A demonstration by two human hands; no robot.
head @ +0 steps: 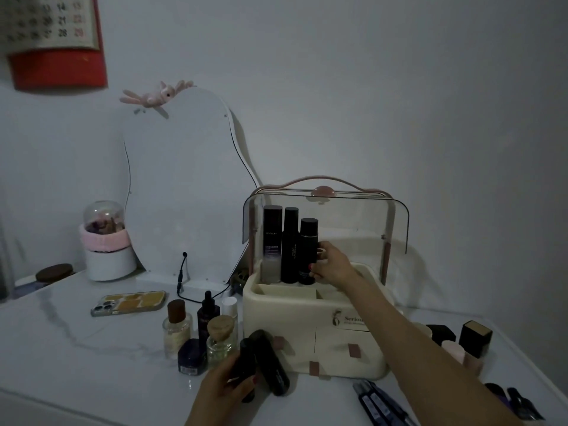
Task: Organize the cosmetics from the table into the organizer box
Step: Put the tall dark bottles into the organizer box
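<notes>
Her right hand (pixel 330 265) grips the third bottle (pixel 308 250) upright in the box (pixel 313 339) (back row); a careless nudge could topple its neighbours. Her left hand (pixel 226 387) clutches two dark tubes (pixel 264 362) that might slip onto the table (pixel 76 348).

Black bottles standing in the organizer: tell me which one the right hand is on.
The shortest bottle, rightmost of the three. The right hand grips its side; the two taller bottles to its left go untouched.
</notes>
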